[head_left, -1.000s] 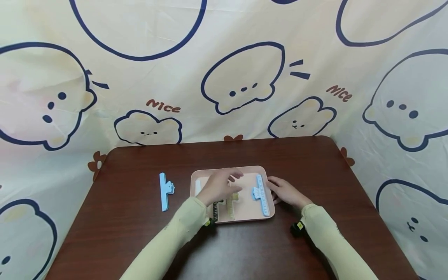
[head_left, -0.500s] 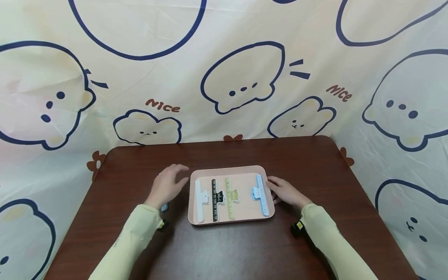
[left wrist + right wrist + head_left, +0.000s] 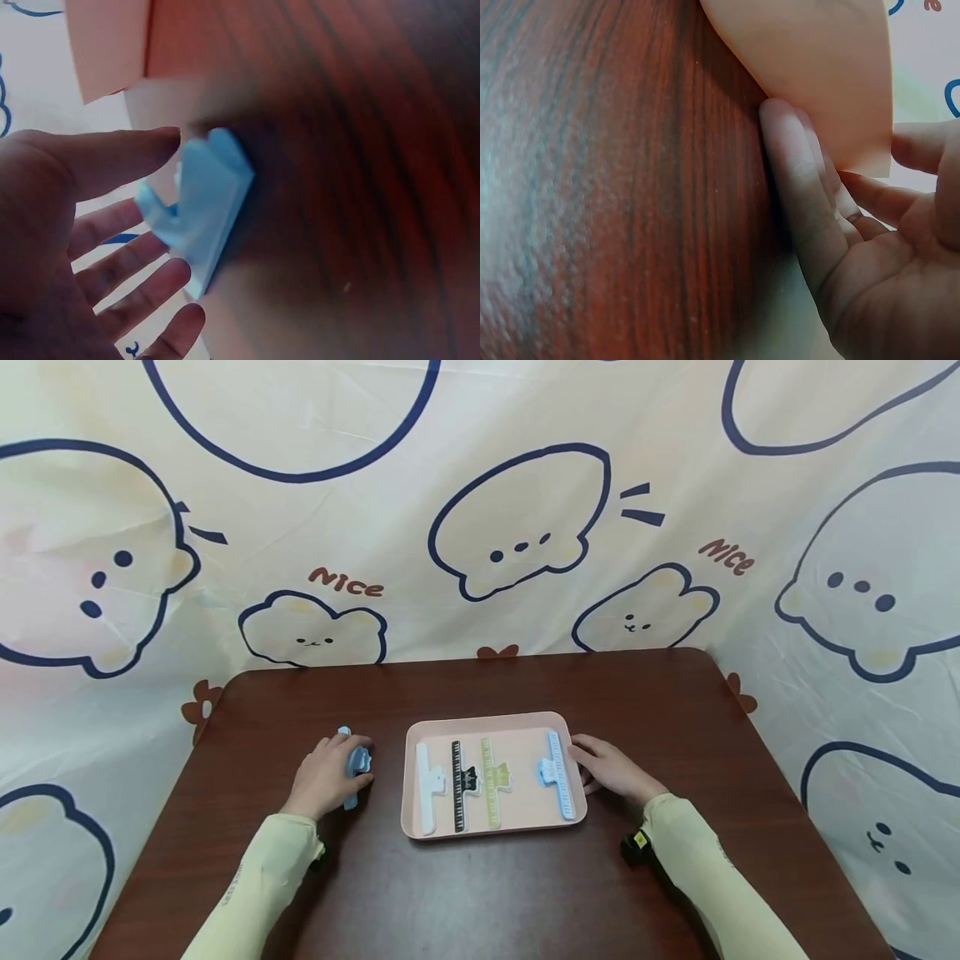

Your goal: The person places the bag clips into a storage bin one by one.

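Note:
A blue bulldog clip with a long bar (image 3: 360,762) lies on the table at the left. My left hand (image 3: 327,777) is over it, thumb and fingers spread on either side. In the left wrist view the clip (image 3: 214,195) stands on the tabletop between thumb and fingers, with no firm grip visible. My right hand (image 3: 615,770) touches the right edge of a pink tray (image 3: 525,793). The right wrist view shows the thumb at the rim and outstretched fingers (image 3: 787,142) against the tray's outer wall (image 3: 817,67).
In the tray lie a white clip (image 3: 426,789), a black clip (image 3: 458,785), a green clip (image 3: 491,781) and a light blue clip (image 3: 557,775). They stand roughly parallel, with a wider gap before the light blue one. A cartoon-printed cloth (image 3: 420,527) hangs behind the brown table (image 3: 480,893).
My left hand has moved left from above the tray, across the tray's left side, to the blue clip on the table. My right hand has stayed at the tray's right edge.

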A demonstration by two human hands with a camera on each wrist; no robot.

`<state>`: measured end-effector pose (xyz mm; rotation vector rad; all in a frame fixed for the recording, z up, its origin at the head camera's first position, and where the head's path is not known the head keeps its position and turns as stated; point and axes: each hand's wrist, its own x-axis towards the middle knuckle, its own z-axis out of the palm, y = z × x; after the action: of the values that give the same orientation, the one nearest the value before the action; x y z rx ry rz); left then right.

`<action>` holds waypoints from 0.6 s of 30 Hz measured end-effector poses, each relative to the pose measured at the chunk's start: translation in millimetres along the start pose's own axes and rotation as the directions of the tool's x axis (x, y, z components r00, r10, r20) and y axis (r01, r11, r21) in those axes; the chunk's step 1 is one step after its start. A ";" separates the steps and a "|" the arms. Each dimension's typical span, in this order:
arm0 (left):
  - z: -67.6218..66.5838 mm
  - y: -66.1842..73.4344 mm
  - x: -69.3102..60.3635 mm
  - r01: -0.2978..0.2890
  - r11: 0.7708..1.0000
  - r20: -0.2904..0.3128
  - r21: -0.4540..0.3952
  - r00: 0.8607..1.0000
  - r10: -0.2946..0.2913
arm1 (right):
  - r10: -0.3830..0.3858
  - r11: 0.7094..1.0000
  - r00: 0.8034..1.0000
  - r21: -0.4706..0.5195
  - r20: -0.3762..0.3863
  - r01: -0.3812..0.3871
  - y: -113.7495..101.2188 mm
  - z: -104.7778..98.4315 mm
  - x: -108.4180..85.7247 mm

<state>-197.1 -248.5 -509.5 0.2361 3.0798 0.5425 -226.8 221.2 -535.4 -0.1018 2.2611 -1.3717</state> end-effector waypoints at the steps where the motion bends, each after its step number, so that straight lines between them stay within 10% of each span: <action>1: 1.4 0.2 0.7 0.001 1.000 -0.007 0.000 1.000 -0.001 | 0.002 1.000 1.000 -0.001 -0.002 -0.002 0.2 -0.5 0.2; 18: -7.7 5.6 1.3 0.042 0.998 -0.023 -0.055 0.999 -0.043 | 0.004 1.000 1.000 0.003 -0.016 -0.004 -2.2 0.6 -1.3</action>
<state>-197.8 -245.8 -500.4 0.1644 3.0797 0.6315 -225.8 220.0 -533.3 -0.0860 2.2709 -1.3780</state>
